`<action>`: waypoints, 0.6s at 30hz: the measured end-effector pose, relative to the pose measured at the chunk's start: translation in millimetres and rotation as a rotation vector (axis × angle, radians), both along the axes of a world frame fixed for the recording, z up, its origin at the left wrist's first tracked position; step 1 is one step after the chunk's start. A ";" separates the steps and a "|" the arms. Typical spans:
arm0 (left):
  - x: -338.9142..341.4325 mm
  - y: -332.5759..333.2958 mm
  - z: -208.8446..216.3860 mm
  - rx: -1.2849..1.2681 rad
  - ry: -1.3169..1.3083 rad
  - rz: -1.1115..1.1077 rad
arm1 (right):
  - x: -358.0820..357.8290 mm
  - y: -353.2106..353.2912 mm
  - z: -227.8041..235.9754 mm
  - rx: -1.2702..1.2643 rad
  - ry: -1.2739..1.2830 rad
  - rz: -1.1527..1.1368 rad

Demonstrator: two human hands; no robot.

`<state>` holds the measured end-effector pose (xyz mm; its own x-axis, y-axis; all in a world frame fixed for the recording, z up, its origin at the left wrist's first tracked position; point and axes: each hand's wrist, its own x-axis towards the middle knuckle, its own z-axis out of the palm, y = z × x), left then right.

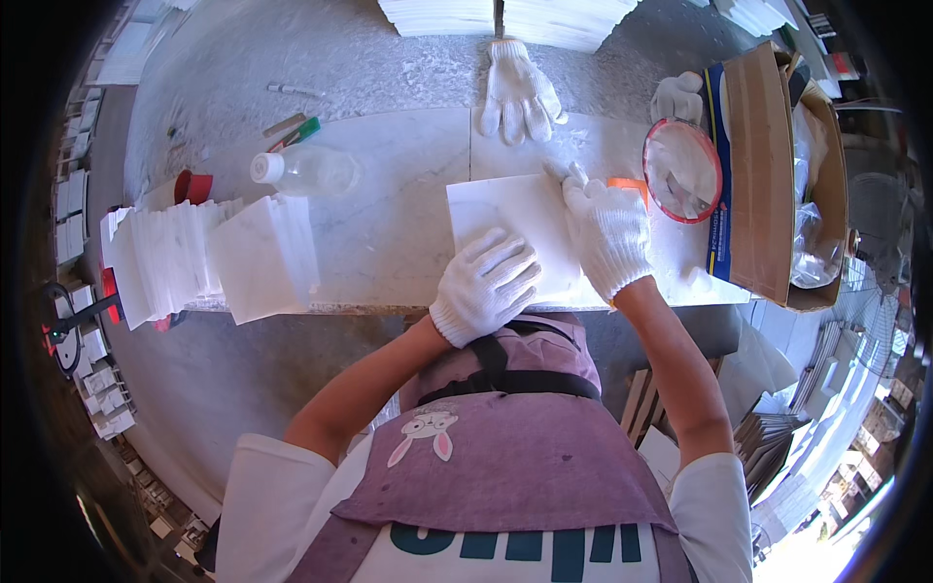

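Note:
A square white tile [501, 206] lies on the pale slab in front of me. My left hand [489, 284], in a white knitted glove, rests flat on its near left part, fingers stretched out. At the tile's right edge is my right hand [609, 231], gloved the same way, with its fingers bent together. Something small and greyish shows at its fingertips, too hidden to name. Just beyond that hand, an orange piece [630, 185] lies partly covered. A spare white glove [520, 92] lies palm-down past the tile.
To the left stands a row of white tiles [262, 257], with a clear bottle [311, 170] and a red cup [193, 186] behind. At right are a red-rimmed bowl [720, 175] and a cardboard box [755, 175] holding plastic. Stacked white tiles [564, 21] stand at the far side.

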<state>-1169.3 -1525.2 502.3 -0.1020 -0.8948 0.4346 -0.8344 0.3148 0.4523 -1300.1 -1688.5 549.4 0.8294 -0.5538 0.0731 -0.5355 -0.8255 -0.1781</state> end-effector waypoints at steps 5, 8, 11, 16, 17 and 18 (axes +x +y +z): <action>-1.4 2.0 -7.2 -0.037 -0.007 0.030 | -24.7 24.0 2.9 0.053 0.126 0.014; -1.4 2.9 -8.8 -0.019 0.007 0.009 | -11.1 11.4 -4.1 0.021 0.080 0.009; 1.3 0.5 0.1 0.013 -0.006 0.006 | 7.4 -3.2 -0.2 0.010 -0.029 -0.007; -1.0 1.7 -6.4 -0.033 -0.002 0.020 | -17.5 12.2 6.4 0.056 0.183 0.003; -2.3 2.4 -5.7 -0.025 0.009 0.020 | -14.8 10.6 6.0 0.035 0.223 0.006; -2.5 1.9 -5.2 -0.019 0.009 0.020 | -8.2 6.1 6.0 0.027 0.170 0.016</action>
